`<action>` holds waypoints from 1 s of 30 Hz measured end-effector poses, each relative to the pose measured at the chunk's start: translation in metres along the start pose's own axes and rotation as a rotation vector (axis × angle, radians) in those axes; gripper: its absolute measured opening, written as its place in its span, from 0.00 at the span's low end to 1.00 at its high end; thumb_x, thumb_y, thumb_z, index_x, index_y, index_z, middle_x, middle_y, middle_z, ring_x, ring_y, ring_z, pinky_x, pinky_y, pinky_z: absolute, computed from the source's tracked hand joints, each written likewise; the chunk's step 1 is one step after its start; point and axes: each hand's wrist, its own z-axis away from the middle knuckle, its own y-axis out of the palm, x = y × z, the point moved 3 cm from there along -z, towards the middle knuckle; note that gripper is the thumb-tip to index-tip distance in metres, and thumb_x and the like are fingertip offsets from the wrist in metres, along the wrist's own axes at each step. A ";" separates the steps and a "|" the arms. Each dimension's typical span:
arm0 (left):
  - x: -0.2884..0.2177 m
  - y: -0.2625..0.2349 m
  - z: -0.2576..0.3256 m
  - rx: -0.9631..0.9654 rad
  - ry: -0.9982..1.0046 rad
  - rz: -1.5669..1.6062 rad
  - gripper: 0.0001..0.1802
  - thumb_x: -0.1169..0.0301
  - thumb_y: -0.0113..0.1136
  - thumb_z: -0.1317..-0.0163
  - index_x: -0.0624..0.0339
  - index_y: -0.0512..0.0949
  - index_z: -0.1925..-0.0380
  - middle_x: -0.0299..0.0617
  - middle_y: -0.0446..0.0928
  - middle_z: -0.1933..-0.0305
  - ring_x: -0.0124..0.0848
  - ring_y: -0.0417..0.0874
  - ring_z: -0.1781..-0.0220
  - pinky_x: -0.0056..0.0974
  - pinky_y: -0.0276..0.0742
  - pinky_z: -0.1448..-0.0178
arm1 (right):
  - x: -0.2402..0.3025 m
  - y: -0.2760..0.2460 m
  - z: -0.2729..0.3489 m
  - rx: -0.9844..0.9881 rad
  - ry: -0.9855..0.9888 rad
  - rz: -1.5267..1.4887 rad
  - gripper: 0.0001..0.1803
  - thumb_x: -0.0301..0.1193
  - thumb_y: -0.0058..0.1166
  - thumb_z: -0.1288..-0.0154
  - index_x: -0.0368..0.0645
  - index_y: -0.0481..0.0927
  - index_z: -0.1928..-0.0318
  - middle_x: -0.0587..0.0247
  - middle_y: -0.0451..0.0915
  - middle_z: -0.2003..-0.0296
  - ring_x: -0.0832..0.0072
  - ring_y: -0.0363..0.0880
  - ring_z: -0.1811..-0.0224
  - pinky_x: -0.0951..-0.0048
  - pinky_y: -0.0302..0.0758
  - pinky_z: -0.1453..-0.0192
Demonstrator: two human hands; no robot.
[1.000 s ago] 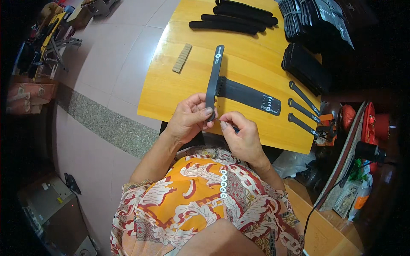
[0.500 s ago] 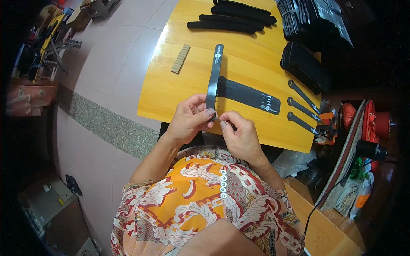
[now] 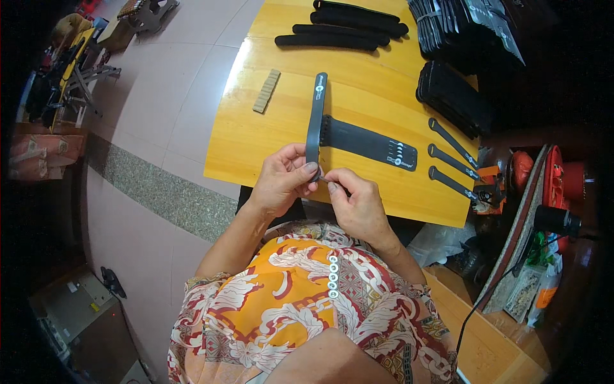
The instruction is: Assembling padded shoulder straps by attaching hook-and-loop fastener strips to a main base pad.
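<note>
Over the table's near edge, my left hand [image 3: 281, 182] is closed, thumb against fingers, on the lower end of a long black strap [image 3: 316, 115] with white print. The strap points up and away from me. Right beside it, my right hand [image 3: 359, 201] pinches at the same lower end with thumb and forefinger. Whether it grips the strap's tip or something small there cannot be made out. Just beyond the hands lies a wide flat black piece [image 3: 368, 142] with a printed end and a row of small tabs along its left edge.
On the yellow table [image 3: 236, 144] rest a ridged tan strip [image 3: 267, 91], several long black bundles [image 3: 332, 41], three loose black straps [image 3: 453, 142] and a black stack [image 3: 448, 96]. A banded pile of dark pieces [image 3: 438, 29] stands at the back right. Cluttered shelving [image 3: 511, 269] adjoins the right side.
The whole view has shifted slightly, so the table things sit a little further left. My hands keep nearly the same hold at the strap's lower end.
</note>
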 end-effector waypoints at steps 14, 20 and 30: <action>-0.004 0.003 0.004 -0.037 0.083 -0.260 0.18 0.76 0.59 0.42 0.65 0.69 0.52 0.36 0.76 0.68 0.21 0.76 0.73 0.23 0.74 0.71 | 0.000 0.002 -0.001 -0.023 -0.006 0.052 0.04 0.20 0.48 0.43 0.33 0.75 0.67 0.43 0.76 0.73 0.51 0.78 0.69 0.61 0.73 0.66; -0.009 0.009 0.006 0.027 0.190 -0.423 0.18 0.78 0.57 0.41 0.68 0.69 0.51 0.37 0.77 0.65 0.19 0.76 0.69 0.23 0.73 0.68 | -0.003 0.001 -0.002 -0.020 0.002 -0.028 0.04 0.20 0.48 0.44 0.33 0.75 0.68 0.44 0.76 0.74 0.51 0.77 0.70 0.62 0.73 0.67; -0.010 0.007 0.007 0.007 0.270 -0.587 0.16 0.82 0.55 0.42 0.69 0.70 0.53 0.37 0.76 0.65 0.21 0.76 0.67 0.26 0.73 0.64 | -0.009 0.011 -0.001 -0.169 -0.471 0.232 0.10 0.14 0.45 0.54 0.34 0.73 0.68 0.51 0.72 0.77 0.56 0.74 0.75 0.66 0.69 0.74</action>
